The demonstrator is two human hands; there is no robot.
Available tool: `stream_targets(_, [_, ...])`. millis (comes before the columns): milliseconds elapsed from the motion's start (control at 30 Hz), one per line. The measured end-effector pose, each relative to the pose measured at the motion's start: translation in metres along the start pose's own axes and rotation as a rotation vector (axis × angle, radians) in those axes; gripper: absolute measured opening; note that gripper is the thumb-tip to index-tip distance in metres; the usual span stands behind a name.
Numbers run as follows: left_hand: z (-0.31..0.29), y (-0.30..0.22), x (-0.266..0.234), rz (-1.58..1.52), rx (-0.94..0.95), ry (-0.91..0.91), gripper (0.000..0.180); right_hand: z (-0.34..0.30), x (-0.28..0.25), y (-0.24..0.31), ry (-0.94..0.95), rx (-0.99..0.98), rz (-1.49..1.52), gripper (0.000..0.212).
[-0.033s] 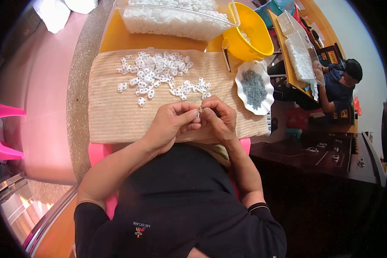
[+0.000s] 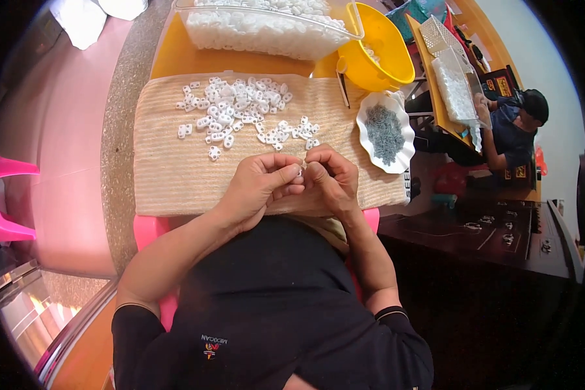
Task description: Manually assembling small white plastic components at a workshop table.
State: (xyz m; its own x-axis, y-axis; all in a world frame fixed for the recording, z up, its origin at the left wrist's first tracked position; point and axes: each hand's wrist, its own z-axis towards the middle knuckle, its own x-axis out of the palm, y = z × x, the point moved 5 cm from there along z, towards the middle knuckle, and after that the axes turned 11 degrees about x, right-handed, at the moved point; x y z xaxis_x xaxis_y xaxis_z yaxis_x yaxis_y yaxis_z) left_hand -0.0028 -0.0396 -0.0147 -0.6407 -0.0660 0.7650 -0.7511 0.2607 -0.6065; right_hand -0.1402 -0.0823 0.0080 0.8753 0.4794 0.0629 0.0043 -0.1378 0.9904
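The bench (image 2: 166,179), covered in striped cloth, is stretching out in front of the person. At its far side a clear tub (image 2: 355,34) is holding white parts, and a yellow basin (image 2: 398,60) is standing beside it. A scalloped white plate (image 2: 405,156) is sitting at the right. The left hand (image 2: 259,185) is pinching a small white piece (image 2: 299,173) between closed fingers near the front edge; the right hand (image 2: 335,185) is pinching its fingers together just beside it, their grip too small to read. Loose white pieces (image 2: 231,107) are lying beyond. Tiny grey bits (image 2: 384,133) are filling the plate.
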Motion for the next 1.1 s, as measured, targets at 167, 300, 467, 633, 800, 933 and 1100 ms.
stream_targets(167, [-0.001,-0.001,-0.002,0.02,0.028,-0.031,0.018,0.001,0.001,-0.002,-0.003,0.017,-0.035,0.007])
stream_targets(300, [-0.001,-0.001,-0.003,0.018,0.023,-0.039,0.018,0.001,0.0,-0.005,-0.006,-0.004,-0.068,0.007])
stream_targets(467, [-0.001,-0.002,-0.002,0.014,0.017,-0.041,0.019,0.0,0.002,-0.005,-0.016,0.008,-0.093,0.007])
stream_targets(633, [-0.001,-0.001,-0.005,0.023,0.022,-0.049,0.018,0.0,0.002,-0.007,-0.011,0.004,-0.116,0.007])
stream_targets(800, [-0.001,0.001,-0.007,0.029,0.018,-0.058,0.018,0.0,0.002,-0.007,-0.017,-0.001,-0.12,0.006])
stream_targets(933, [0.0,0.001,-0.007,0.023,0.021,-0.061,0.019,0.001,0.001,-0.009,-0.022,-0.006,-0.133,0.006])
stream_targets(1100, [0.0,0.0,-0.007,0.061,0.017,-0.069,0.018,0.001,0.0,-0.009,-0.019,-0.017,-0.139,0.005])
